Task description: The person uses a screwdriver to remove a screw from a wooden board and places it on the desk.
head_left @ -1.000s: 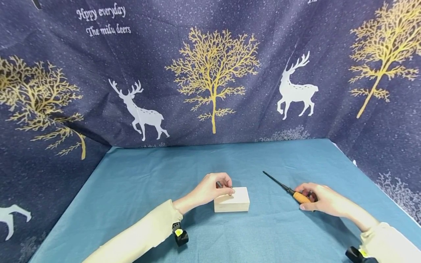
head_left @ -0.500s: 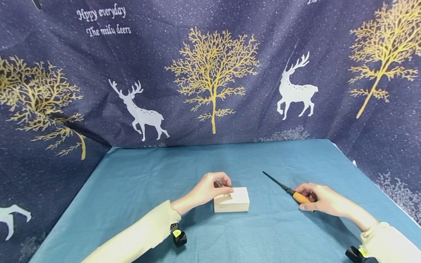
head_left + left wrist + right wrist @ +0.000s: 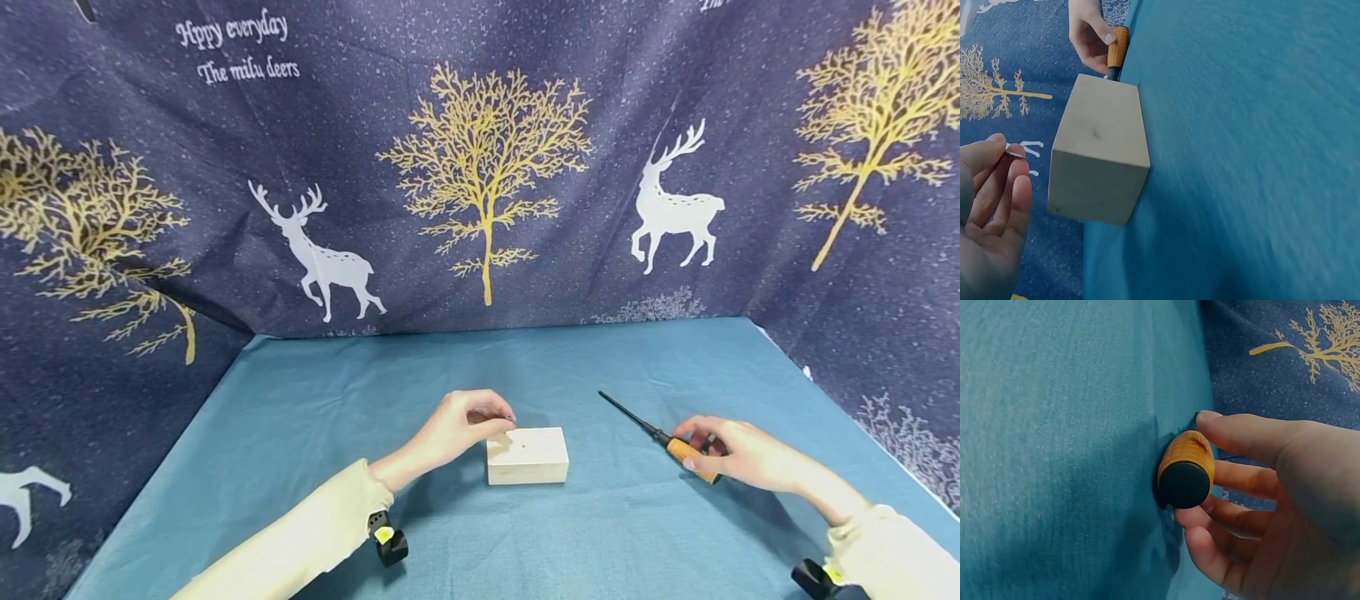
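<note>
Between the thumb and fingers of my left hand (image 3: 457, 425) is a small threaded screw (image 3: 1015, 154), pinched and held up beside a pale wooden block (image 3: 543, 446). The block sits on the table, with a small dark hole in its top face. My right hand (image 3: 746, 454) is at the orange handle of a screwdriver (image 3: 688, 454), which lies on the cloth with its black shaft angled away to the left. In the right wrist view the handle's dark end cap (image 3: 1184, 484) faces the camera. Thumb and loosely bent fingers lie along one side of the handle, not wrapped round it.
A blue-teal cloth (image 3: 337, 392) covers the table. Behind it hangs a dark blue curtain (image 3: 420, 275) printed with deer and golden trees. Each wrist wears a small black camera (image 3: 392, 546).
My left hand has drawn back leftward from the block's top with the screw, uncovering the hole. My right thumb has shifted across the screwdriver handle, showing more of it. The block has stayed put.
</note>
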`<state>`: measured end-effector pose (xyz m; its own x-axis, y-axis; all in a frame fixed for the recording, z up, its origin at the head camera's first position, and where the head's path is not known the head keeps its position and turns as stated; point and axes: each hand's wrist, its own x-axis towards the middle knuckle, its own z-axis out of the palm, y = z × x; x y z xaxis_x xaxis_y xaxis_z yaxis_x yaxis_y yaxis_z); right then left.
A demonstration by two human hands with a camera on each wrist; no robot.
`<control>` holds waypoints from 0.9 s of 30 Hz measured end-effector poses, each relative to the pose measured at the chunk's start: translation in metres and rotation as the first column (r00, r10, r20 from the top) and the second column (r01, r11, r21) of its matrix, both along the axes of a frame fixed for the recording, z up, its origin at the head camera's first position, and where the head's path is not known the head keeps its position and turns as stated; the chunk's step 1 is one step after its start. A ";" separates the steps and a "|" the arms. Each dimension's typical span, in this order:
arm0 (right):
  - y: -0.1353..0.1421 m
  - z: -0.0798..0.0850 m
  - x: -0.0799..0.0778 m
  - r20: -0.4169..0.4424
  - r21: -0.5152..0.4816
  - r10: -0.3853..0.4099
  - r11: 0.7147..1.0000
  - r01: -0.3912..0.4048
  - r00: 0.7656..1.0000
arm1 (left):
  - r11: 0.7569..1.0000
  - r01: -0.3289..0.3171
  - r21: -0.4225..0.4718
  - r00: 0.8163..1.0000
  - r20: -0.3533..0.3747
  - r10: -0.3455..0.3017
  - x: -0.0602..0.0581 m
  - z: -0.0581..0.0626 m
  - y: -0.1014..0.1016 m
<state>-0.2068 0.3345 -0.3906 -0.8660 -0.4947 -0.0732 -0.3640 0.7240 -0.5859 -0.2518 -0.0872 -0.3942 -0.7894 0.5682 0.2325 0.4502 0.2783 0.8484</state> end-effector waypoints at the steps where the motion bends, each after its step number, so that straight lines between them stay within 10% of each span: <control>1: 0.000 0.001 0.000 -0.003 0.003 -0.003 1.000 0.003 1.000 | 1.000 0.000 -0.003 1.000 -0.003 0.000 0.000 0.000 -0.002; 27: -0.019 0.018 -0.005 -0.330 0.086 -0.047 0.993 0.080 0.943 | 0.985 -0.103 -0.138 0.989 -0.117 0.087 0.012 -0.010 -0.067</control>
